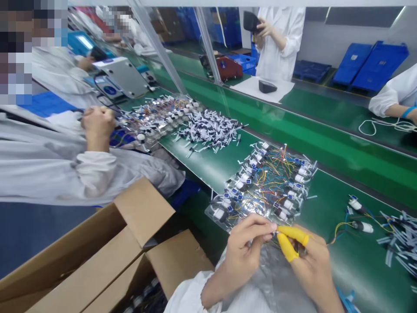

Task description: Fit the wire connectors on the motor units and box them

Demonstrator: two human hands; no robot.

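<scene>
Wire (276, 238) btwn L hand (246, 252) & R hand (312, 271)

And here's the green conveyor belt (355, 161), loaded up: a heap of white plastic pieces (208, 130), next a pile of wired white parts (263, 184) on clear plastic, two loose wired parts (360, 215), and more white pieces (402, 239) at the right edge!

Bare green belt (339, 195) open right of the wired-component heap (270, 184), as far as 2 loose wired parts (361, 226). Open cardboard box flaps (143, 213) obstructing passage left of heap. White-strip pile (208, 130) behind heap, narrow strip of belt between.
</scene>
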